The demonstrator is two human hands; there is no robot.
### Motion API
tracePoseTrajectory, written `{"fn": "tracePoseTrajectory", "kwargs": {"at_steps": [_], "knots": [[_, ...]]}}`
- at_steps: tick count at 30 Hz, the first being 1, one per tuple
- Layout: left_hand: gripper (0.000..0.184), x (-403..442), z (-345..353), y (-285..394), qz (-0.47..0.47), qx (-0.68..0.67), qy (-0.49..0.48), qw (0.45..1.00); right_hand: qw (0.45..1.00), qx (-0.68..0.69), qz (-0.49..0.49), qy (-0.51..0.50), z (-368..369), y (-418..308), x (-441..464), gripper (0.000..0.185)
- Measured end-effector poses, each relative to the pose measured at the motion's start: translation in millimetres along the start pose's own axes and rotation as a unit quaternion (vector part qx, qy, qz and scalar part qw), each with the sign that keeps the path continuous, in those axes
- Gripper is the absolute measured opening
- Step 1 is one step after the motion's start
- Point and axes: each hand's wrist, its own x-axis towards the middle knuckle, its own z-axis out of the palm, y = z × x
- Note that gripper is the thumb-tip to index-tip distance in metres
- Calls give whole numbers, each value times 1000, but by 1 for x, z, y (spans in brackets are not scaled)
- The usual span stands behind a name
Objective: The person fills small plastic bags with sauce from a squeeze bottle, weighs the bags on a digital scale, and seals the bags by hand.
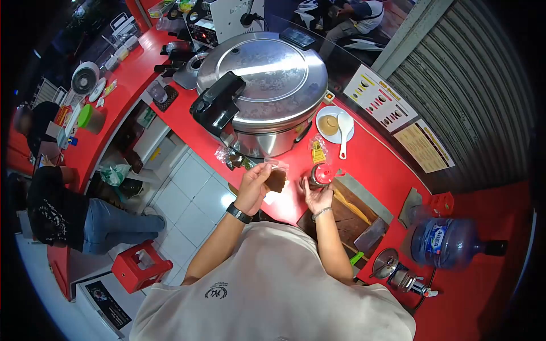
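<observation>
Over the red counter, my left hand (pixel 253 186) pinches the top of a small clear plastic bag (pixel 277 181) with dark brown contents I cannot identify. A watch is on that wrist. To the right, my right hand (pixel 318 198) has its fingers around a jar with a red lid (pixel 323 174). The jar stands upright, and its body is partly hidden by my fingers. Just beyond both hands sits a large steel rice cooker (pixel 264 85) with its lid closed. Crumpled clear plastic packets (pixel 236 158) lie at its base, near my left hand.
A white plate (pixel 327 136) holds a rice paddle (pixel 344 133) and a brown mould-shaped item. A wooden cutting board (pixel 341 213) with a cleaver (pixel 371 235) is at right, by a gas burner (pixel 398 273) and water bottle (pixel 441 243). Another person (pixel 68 207) stands left, near a red stool (pixel 141 266).
</observation>
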Motion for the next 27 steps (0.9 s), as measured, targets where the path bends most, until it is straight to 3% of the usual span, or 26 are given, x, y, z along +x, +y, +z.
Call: {"fn": "tracePoseTrajectory", "kwargs": {"at_steps": [1, 2, 4, 5, 6, 7, 8, 10, 12, 14, 16, 21, 22, 24, 25, 26, 27], "knots": [[26, -1, 2, 1, -10, -11, 6, 1000, 998, 1, 13, -61, -32, 0, 12, 87], [26, -1, 3, 2, -10, -10, 3, 1000, 995, 27, 89, 22, -15, 12, -22, 79], [26, -1, 4, 1, -13, 21, 4, 1000, 986, -146, 67, 50, -55, 24, -26, 64], [23, -2, 6, 2, -12, 19, 7, 1000, 960, -267, 80, -12, -43, 29, -47, 55], [23, -2, 5, -1, -17, 15, 11, 1000, 917, -381, 94, -71, -19, 37, -82, 48], [22, -2, 3, -3, -16, 37, 11, 999, 879, -472, 21, -66, 5, 48, -103, 32], [20, -2, 2, -5, -16, 60, 9, 998, 828, -549, -42, -110, 13, 46, -105, 30], [19, -2, 2, -8, -33, 77, 5, 996, 746, -606, -205, -187, 43, 45, -109, 24], [19, 0, 2, -13, -28, 141, -38, 989, 672, -638, -298, -228, 71, 41, -103, 25], [21, -2, -1, -22, -24, 155, -38, 987, 494, -764, -325, -259, 99, 36, -107, 25], [24, -5, -9, -31, -15, 187, -41, 981, 413, -827, -249, -290, 111, 35, -105, 19], [25, -21, -34, -41, 14, 217, -62, 974, 362, -849, -229, -310, 93, 46, -105, 13], [25, -25, -43, -44, 5, 220, -71, 973, 374, -856, -218, -284, 84, 48, -109, 15], [19, -31, -55, -51, -39, 385, -72, 919, 482, -803, -229, -264, 48, 45, -113, 16], [19, -35, -52, -50, -45, 421, -75, 903, 502, -795, -260, -223, 32, 45, -125, 24], [22, -35, -48, -53, -10, 353, -128, 927, 513, -792, -280, -178, 6, 38, -128, 35], [22, -24, -26, -72, -36, 348, -194, 917, 529, -779, -315, -119, -11, 20, -152, 35]]}}
